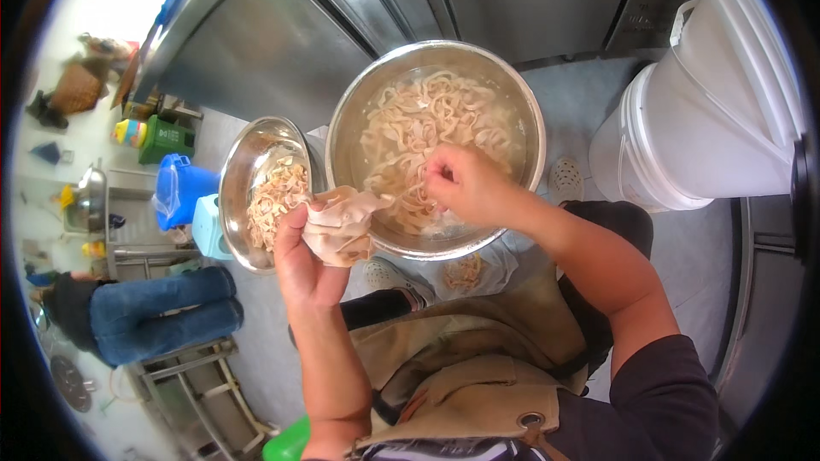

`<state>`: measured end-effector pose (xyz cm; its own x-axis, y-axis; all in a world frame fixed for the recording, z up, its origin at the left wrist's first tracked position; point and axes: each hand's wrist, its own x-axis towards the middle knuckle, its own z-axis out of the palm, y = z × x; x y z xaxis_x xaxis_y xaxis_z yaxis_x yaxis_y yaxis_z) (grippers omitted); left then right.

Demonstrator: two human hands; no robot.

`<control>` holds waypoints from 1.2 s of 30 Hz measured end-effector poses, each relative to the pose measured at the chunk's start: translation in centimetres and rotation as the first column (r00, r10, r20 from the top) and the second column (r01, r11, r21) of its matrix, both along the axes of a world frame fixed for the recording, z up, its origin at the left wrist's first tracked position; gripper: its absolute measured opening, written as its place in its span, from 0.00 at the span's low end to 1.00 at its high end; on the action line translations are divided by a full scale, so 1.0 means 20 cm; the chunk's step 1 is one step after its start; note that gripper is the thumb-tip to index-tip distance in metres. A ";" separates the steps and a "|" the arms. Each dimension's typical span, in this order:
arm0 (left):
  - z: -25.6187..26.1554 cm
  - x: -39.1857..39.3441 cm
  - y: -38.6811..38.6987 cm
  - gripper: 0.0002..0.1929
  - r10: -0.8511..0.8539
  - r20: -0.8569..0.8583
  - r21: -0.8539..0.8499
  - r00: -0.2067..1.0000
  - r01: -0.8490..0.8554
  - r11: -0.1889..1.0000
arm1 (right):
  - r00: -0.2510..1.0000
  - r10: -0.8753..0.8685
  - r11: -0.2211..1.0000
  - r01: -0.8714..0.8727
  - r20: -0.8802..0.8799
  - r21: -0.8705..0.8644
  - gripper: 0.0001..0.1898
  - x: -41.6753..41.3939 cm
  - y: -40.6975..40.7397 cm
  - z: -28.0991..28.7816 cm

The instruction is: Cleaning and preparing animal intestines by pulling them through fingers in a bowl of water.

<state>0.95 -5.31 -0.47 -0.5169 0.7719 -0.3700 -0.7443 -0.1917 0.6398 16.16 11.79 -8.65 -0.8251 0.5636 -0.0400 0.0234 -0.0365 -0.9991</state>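
Observation:
My left hand (314, 269) is closed on a bunch of pale, limp meat pieces (339, 224), held between the two metal bowls. My right hand (464, 189) is above the near part of the large steel basin (535, 134), its fingers pinched at a thin pale strip that stretches toward the bunch. Many pale, curled strips (442, 109) lie in cloudy water in this basin. At its left, a smaller steel bowl (234, 160) is tilted and holds short chopped pieces (278, 198) of a similar pale colour. Which kind of meat it is, I cannot tell.
Stainless steel cabinets (269, 45) stand beyond the basin. White lidded buckets (705, 102) are at the right. A plastic bag (477, 269) with pale pieces lies near my feet. At the left are a blue bin (186, 192), a light blue stool (208, 227) and a person in jeans (160, 314).

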 end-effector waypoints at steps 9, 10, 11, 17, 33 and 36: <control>0.03 -0.02 0.00 0.11 0.019 0.066 0.031 0.998 -0.021 0.999 | 0.991 -0.099 0.995 0.097 -0.087 -0.022 0.06 -0.01 0.10 -0.02; 0.04 -0.02 0.00 0.11 0.018 0.066 0.031 0.998 -0.020 0.999 | 0.991 -0.100 0.995 0.098 -0.087 -0.023 0.06 0.00 0.11 0.00; 0.05 -0.01 -0.01 0.11 -0.029 0.090 0.103 0.996 0.020 0.994 | 0.990 -0.127 0.987 0.120 -0.060 -0.109 0.05 0.00 0.14 0.03; 0.09 -0.01 -0.02 0.12 -0.071 0.137 0.143 0.988 0.052 0.988 | 0.931 -0.356 0.934 0.358 -0.075 0.013 0.04 0.03 0.29 -0.09; -0.06 0.15 0.05 0.10 0.012 -0.066 0.025 0.998 -0.010 1.000 | 0.918 0.119 0.922 0.038 -0.377 0.385 0.06 -0.06 -0.24 0.20; -0.06 0.19 0.07 0.07 0.200 -0.198 -0.082 0.960 -0.220 0.972 | 0.901 0.064 0.923 0.110 -0.429 0.369 0.06 -0.09 -0.26 0.18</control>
<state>4.82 -3.97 -1.69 -0.7306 0.6018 -0.3225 -0.5595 -0.2570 0.7880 14.27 6.50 -5.14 -0.6983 0.4823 0.5289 -0.4016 0.3476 -0.8473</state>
